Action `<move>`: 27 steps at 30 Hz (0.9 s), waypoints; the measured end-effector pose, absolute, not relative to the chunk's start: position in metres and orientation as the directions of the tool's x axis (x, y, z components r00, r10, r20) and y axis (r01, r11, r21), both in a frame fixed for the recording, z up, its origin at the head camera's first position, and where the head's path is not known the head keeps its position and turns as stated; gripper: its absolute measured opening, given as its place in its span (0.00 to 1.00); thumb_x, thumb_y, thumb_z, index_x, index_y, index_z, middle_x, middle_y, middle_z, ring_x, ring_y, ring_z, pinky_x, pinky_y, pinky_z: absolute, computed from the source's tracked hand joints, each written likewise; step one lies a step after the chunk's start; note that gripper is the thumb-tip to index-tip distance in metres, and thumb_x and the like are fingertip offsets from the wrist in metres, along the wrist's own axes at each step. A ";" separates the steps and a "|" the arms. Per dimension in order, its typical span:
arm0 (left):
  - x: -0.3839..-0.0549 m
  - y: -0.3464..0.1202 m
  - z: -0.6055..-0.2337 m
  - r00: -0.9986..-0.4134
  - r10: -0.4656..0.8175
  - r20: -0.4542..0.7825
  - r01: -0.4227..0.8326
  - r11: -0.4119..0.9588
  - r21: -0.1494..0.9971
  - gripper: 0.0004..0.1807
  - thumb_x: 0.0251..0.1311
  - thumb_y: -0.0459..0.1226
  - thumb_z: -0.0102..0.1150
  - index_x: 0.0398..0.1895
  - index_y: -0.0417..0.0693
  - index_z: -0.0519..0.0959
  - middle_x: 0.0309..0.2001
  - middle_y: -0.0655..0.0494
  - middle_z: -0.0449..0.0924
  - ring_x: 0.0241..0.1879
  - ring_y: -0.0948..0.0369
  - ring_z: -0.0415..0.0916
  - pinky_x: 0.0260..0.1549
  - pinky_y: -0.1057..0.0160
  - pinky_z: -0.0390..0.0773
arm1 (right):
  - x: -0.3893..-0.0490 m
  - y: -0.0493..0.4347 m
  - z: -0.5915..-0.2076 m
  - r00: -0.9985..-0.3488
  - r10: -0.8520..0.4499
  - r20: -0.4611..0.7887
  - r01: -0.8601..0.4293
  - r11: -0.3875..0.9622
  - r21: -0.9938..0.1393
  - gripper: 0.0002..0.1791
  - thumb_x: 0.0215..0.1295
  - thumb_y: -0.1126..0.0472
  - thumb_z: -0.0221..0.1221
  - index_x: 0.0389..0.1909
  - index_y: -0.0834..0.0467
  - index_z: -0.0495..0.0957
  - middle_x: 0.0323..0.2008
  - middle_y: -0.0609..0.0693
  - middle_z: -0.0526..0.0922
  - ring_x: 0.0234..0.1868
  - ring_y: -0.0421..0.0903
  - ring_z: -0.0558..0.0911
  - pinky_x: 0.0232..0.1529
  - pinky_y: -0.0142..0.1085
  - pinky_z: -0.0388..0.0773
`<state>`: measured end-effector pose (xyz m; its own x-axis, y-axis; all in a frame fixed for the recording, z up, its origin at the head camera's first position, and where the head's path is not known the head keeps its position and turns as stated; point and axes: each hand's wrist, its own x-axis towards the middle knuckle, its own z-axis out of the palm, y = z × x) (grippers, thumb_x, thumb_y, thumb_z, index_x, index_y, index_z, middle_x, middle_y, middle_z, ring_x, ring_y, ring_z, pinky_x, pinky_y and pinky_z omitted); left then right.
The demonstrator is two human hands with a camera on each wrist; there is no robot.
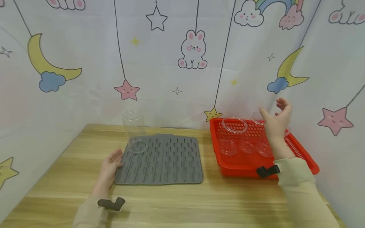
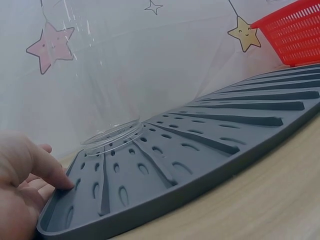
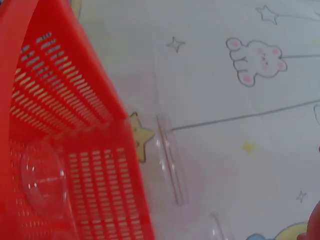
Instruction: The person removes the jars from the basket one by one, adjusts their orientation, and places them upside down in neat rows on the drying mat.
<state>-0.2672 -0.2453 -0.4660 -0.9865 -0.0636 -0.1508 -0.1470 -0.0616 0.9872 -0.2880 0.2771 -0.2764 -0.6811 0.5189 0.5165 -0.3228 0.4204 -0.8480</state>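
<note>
A clear plastic cup (image 1: 133, 131) stands upside down on the grey drying mat (image 1: 165, 161), near its back left corner. My left hand (image 1: 109, 166) is at the mat's left edge. The left wrist view has its thumb (image 2: 47, 170) touching the mat's top, with the other fingers beside the edge. Over the right part of a red basket (image 1: 239, 171) is my right hand (image 1: 276, 122), thumb and fingers spread apart with nothing visible between them. Several clear cups stand upright in the basket, one wide cup (image 1: 234, 130) at its left. In the right wrist view only a fingertip (image 3: 313, 222) shows.
A wooden table (image 1: 171, 202) carries the mat on the left and the basket on the right, with a gap between them. Behind hangs a white curtain (image 1: 159, 63) printed with stars, moons and rabbits. Each wrist wears a black camera band (image 1: 268, 171).
</note>
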 end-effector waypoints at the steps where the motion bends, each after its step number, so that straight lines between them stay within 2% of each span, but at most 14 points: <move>1: -0.267 -0.246 -0.466 -0.987 -0.064 -0.150 -0.146 -0.061 0.987 0.41 0.59 0.15 0.36 0.77 0.37 0.41 0.78 0.39 0.40 0.77 0.47 0.43 0.75 0.56 0.49 | -0.287 0.285 -0.278 -0.694 0.531 0.486 -0.281 0.422 -0.862 0.35 0.62 0.57 0.63 0.67 0.53 0.58 0.62 0.44 0.65 0.64 0.39 0.62 0.60 0.29 0.63; 4: -0.265 -0.246 -0.465 -0.985 -0.071 -0.157 -0.153 -0.059 0.987 0.41 0.60 0.16 0.36 0.77 0.37 0.41 0.78 0.39 0.41 0.77 0.48 0.44 0.75 0.57 0.50 | -0.284 0.307 -0.285 -0.752 0.540 0.379 -0.147 0.423 -0.894 0.40 0.64 0.53 0.60 0.72 0.50 0.50 0.71 0.47 0.57 0.71 0.42 0.56 0.71 0.34 0.60; 7: -0.264 -0.246 -0.465 -0.984 -0.075 -0.160 -0.155 -0.067 0.986 0.41 0.60 0.16 0.36 0.77 0.37 0.41 0.78 0.40 0.40 0.77 0.48 0.43 0.75 0.58 0.50 | -0.282 0.329 -0.292 -0.814 0.521 0.257 -0.023 0.414 -0.910 0.48 0.64 0.50 0.60 0.76 0.47 0.40 0.77 0.47 0.45 0.77 0.46 0.47 0.77 0.44 0.52; 12: -0.260 -0.247 -0.464 -0.983 -0.084 -0.163 -0.158 -0.072 0.985 0.41 0.60 0.15 0.36 0.77 0.37 0.41 0.78 0.40 0.41 0.77 0.48 0.43 0.75 0.58 0.50 | -0.286 0.361 -0.305 -0.877 0.467 0.109 0.123 0.438 -0.891 0.57 0.63 0.47 0.61 0.77 0.50 0.27 0.79 0.57 0.33 0.78 0.57 0.39 0.77 0.57 0.45; 16: -0.258 -0.246 -0.463 -0.982 -0.091 -0.165 -0.159 -0.062 0.985 0.41 0.59 0.15 0.36 0.77 0.37 0.42 0.78 0.40 0.41 0.77 0.48 0.44 0.75 0.59 0.51 | -0.286 0.378 -0.312 -0.914 0.404 0.026 0.182 0.466 -0.866 0.60 0.64 0.45 0.60 0.76 0.53 0.21 0.77 0.63 0.28 0.77 0.66 0.37 0.73 0.66 0.47; 20: -0.257 -0.244 -0.463 -0.982 -0.092 -0.165 -0.159 -0.065 0.985 0.41 0.59 0.15 0.35 0.77 0.36 0.42 0.78 0.40 0.41 0.77 0.48 0.44 0.75 0.59 0.50 | -0.284 0.387 -0.315 -0.933 0.355 -0.063 0.243 0.490 -0.837 0.63 0.64 0.44 0.60 0.74 0.55 0.17 0.76 0.68 0.26 0.75 0.71 0.37 0.69 0.70 0.49; 24: -0.257 -0.243 -0.462 -0.981 -0.092 -0.168 -0.162 -0.071 0.984 0.41 0.59 0.15 0.36 0.77 0.37 0.42 0.78 0.41 0.41 0.77 0.49 0.44 0.75 0.59 0.50 | -0.286 0.397 -0.318 -0.939 0.307 -0.153 0.292 0.482 -0.826 0.65 0.64 0.44 0.61 0.73 0.61 0.16 0.75 0.71 0.28 0.75 0.72 0.39 0.70 0.67 0.51; 27: -0.257 -0.242 -0.462 -0.982 -0.091 -0.165 -0.158 -0.075 0.985 0.41 0.59 0.15 0.36 0.77 0.37 0.41 0.78 0.40 0.40 0.77 0.48 0.43 0.75 0.59 0.50 | -0.289 0.404 -0.321 -0.941 0.258 -0.220 0.320 0.463 -0.827 0.63 0.65 0.43 0.60 0.73 0.66 0.21 0.75 0.72 0.32 0.74 0.70 0.43 0.72 0.64 0.53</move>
